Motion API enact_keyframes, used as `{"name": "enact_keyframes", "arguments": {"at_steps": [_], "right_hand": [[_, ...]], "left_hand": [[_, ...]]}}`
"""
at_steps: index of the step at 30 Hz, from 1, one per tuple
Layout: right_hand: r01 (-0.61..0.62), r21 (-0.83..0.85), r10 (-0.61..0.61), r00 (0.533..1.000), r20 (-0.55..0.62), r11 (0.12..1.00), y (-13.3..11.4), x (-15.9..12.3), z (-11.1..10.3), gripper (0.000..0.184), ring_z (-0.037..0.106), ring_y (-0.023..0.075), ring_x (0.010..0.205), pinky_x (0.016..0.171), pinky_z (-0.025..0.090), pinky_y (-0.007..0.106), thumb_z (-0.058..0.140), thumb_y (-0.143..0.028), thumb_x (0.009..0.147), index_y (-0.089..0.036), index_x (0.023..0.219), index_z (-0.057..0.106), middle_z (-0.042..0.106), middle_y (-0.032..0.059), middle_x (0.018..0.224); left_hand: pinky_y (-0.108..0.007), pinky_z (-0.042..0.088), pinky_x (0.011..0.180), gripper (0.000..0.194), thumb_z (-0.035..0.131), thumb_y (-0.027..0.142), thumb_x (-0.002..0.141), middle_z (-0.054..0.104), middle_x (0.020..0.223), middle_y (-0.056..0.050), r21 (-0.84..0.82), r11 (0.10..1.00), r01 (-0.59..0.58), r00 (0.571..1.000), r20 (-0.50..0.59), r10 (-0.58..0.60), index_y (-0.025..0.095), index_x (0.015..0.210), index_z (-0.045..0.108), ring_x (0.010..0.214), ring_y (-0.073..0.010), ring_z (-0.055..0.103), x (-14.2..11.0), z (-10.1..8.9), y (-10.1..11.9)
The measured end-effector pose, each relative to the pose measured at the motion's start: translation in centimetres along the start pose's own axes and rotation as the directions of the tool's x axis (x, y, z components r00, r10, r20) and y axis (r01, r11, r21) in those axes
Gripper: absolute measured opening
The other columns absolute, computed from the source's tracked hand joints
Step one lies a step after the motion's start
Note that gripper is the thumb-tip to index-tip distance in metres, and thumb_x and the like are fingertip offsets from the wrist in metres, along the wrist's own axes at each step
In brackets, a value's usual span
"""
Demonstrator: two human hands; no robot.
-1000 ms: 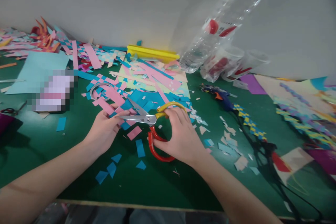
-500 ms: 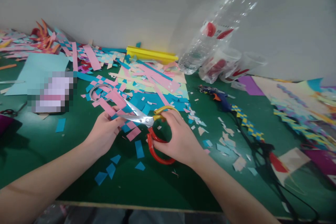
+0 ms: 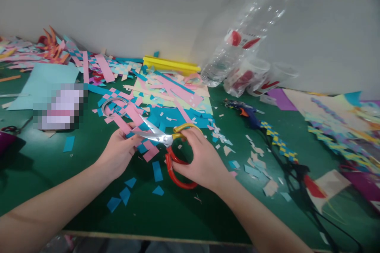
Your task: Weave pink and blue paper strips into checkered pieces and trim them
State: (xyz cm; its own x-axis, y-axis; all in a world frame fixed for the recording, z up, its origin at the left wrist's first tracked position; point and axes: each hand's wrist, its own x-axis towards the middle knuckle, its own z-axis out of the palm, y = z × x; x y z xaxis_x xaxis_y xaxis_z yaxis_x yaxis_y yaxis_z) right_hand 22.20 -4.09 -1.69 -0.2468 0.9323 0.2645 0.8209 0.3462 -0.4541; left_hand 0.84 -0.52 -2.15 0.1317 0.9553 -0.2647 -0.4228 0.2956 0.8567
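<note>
My left hand [image 3: 121, 148] pinches a woven strip of pink and blue paper [image 3: 134, 115] between thumb and fingers. In my right hand [image 3: 199, 157] are scissors [image 3: 164, 138] with one yellow and one red handle, my fingers and thumb through the loops. The blades are spread and point left, around part of the woven paper beside my left thumb. Just beyond my left hand a roll of clear tape [image 3: 114, 106] lies on more woven pink and blue paper. Small blue paper scraps [image 3: 125, 195] lie on the green table below my hands.
Large plastic bottle [image 3: 237, 47] and plastic cups [image 3: 247, 73] lean by the wall. A yellow holder [image 3: 170, 64] stands behind the paper strips. At left is a blurred-out phone-like object [image 3: 63, 106] by a light blue sheet [image 3: 44, 75]. A dark cable [image 3: 277, 152] crosses the right side.
The view has tilted slightly, so the table sits a little lower. Both hands keep their grip, and the scissor blades stay spread around the woven paper.
</note>
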Motion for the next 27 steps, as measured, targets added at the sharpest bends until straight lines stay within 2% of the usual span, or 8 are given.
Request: {"name": "enact_keyframes", "arguments": {"at_steps": [4, 10, 21, 27], "right_hand": [[0.001, 0.012, -0.001, 1.0, 0.007, 1.0, 0.01, 0.01, 0.05, 0.052, 0.06, 0.0328, 0.108, 0.087, 0.055, 0.048, 0.065, -0.04, 0.073, -0.011, 0.114, 0.055, 0.061, 0.0171, 0.112], [0.023, 0.018, -0.023, 1.0, -0.01, 1.0, 0.12, -0.09, 0.09, 0.053, 0.061, 0.0325, 0.106, 0.084, 0.056, 0.048, 0.065, -0.04, 0.073, -0.011, 0.115, 0.054, 0.061, 0.0181, 0.112], [0.027, 0.079, -0.026, 1.0, -0.005, 0.996, 0.21, -0.07, 0.16, 0.05, 0.064, 0.0271, 0.094, 0.079, 0.058, 0.043, 0.065, -0.037, 0.075, -0.01, 0.116, 0.054, 0.062, 0.0163, 0.107], [0.035, 0.111, -0.033, 0.999, -0.017, 0.993, 0.3, -0.09, 0.21, 0.046, 0.063, 0.0254, 0.091, 0.075, 0.058, 0.042, 0.064, -0.033, 0.076, -0.011, 0.115, 0.055, 0.063, 0.0154, 0.105]], "left_hand": [[-0.019, 0.052, 0.067, 0.025, 0.088, 0.025, 0.061, 0.075, 0.079, -0.001, -0.021, 1.0, -0.002, 1.0, 0.001, 0.002, 0.017, 0.08, 0.073, 0.076, -0.0132, 0.069, 0.0, 0.06, 0.0], [-0.018, 0.052, 0.065, 0.029, 0.091, 0.023, 0.054, 0.074, 0.075, -0.001, -0.041, 0.999, -0.006, 1.0, -0.018, 0.005, 0.017, 0.077, 0.073, 0.074, -0.0141, 0.069, 0.01, 0.17, 0.04], [-0.021, 0.054, 0.073, 0.026, 0.088, 0.025, 0.059, 0.075, 0.08, -0.003, -0.034, 0.999, -0.014, 1.0, -0.019, 0.013, 0.016, 0.078, 0.072, 0.08, -0.0155, 0.07, 0.01, 0.36, 0.07], [-0.023, 0.055, 0.08, 0.03, 0.087, 0.027, 0.063, 0.076, 0.088, -0.004, -0.017, 1.0, -0.008, 1.0, -0.006, 0.008, 0.016, 0.087, 0.072, 0.088, -0.0166, 0.07, -0.05, 0.29, 0.13]]}}
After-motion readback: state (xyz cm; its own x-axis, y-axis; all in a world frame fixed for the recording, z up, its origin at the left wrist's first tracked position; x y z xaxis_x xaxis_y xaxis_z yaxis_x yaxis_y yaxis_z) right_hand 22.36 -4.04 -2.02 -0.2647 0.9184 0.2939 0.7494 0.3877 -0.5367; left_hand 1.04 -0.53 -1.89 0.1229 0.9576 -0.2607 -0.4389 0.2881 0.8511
